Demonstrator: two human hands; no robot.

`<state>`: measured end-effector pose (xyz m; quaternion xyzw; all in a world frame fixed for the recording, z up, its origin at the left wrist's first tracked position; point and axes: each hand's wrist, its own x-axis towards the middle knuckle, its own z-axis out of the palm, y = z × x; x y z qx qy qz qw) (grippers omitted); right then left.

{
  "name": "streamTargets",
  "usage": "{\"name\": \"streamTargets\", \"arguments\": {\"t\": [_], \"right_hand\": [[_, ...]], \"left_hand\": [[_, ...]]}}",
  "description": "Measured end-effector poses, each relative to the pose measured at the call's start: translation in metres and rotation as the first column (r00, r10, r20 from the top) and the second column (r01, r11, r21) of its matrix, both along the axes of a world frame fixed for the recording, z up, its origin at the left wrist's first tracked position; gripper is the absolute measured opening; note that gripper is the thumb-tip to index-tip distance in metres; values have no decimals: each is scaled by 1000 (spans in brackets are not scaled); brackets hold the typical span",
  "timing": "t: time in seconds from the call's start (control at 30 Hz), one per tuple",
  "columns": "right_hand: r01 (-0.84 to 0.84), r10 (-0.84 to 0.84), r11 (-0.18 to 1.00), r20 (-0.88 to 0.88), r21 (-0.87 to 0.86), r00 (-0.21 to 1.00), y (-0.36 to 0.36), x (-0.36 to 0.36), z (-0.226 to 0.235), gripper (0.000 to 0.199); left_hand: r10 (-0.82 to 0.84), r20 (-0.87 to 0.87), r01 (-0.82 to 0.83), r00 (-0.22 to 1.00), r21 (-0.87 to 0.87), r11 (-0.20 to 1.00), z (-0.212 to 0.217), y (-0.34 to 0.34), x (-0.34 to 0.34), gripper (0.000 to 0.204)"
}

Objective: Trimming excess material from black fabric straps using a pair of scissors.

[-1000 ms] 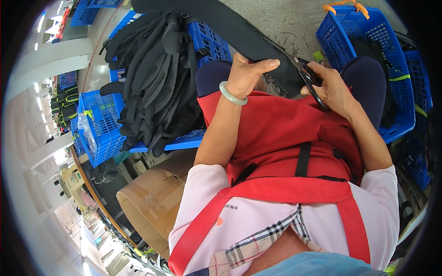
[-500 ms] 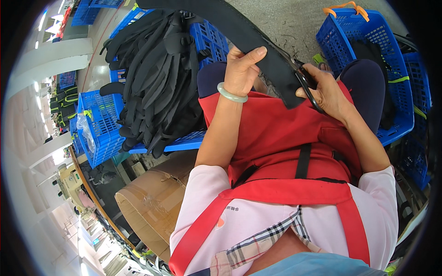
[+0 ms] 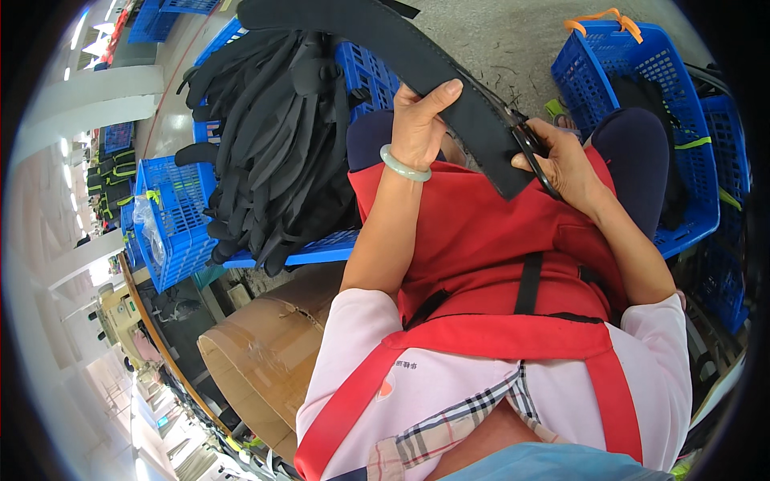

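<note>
A long curved black padded strap [image 3: 377, 36] slants across the upper middle, its squared near end above my red apron [image 3: 481, 232]. My left hand [image 3: 421, 128], with a pale green bangle at the wrist, pinches the strap partway along, thumb on top. My right hand [image 3: 565, 164] is closed round the black handles of a pair of scissors [image 3: 531, 148]. The blades lie along the strap's right edge, close to its near end. Whether they touch the fabric I cannot tell.
To the left, a heap of similar black straps [image 3: 273, 144] fills a blue crate [image 3: 365, 68]. Another blue crate [image 3: 180, 232] stands beyond it. At the right is a blue crate [image 3: 690, 228] with black pieces inside. A cardboard box [image 3: 265, 353] sits by my left elbow.
The strap has shifted slightly, its near end now a little lower and turned. My right hand and the scissors have moved slightly down and left; my left hand keeps its grip.
</note>
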<state>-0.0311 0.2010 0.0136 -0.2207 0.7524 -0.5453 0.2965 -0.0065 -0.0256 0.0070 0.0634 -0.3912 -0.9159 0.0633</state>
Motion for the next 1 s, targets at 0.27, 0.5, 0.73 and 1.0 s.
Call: {"name": "streamTargets", "arguments": {"t": [0.27,0.5,0.73,1.0], "right_hand": [[-20,20,999,15,27,1000,-2,0,12,56],[12,-3,997,-132,74,991,2,-1,11,60],[-32,30,997,41,64,999,-1,5,4,62],[-64,57,998,-224,-22,973,3,7,7,69]], "left_hand": [[-8,19,7,1000,35,999,1,4,4,13],[-49,-3,49,999,-52,997,0,-8,0,14],[-68,66,67,996,16,998,-2,1,5,15],[-74,38,70,997,97,993,0,1,6,14]]}}
